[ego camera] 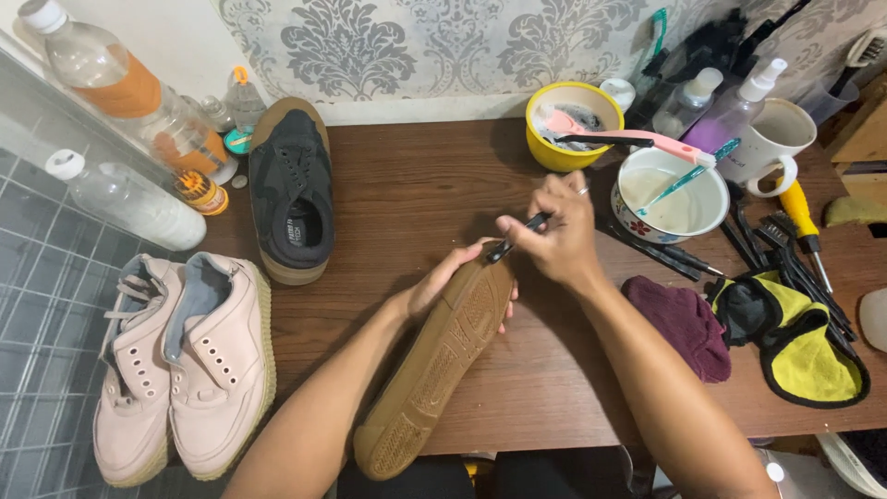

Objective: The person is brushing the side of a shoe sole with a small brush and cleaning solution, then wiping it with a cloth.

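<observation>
looks like a home shoe-cleaning corner: damask wallpaper [388, 46] at the far side, a brown wooden surface [416, 194] crowded with brushes [795, 254], spray bottles [739, 106] and bowls [670, 194], pink sneakers [180, 360] on the grey tiled floor [37, 305] on the left

A brown wooden table [434, 185] carries the things; beyond the left hand [439, 282] lies a black shoe [294, 189]; past the right hand [554, 231] stand a yellow bowl [559, 152] and a white bowl [670, 217]; right of it lie a maroon cloth [684, 323] and a yellow-black cloth [804, 351].
</observation>
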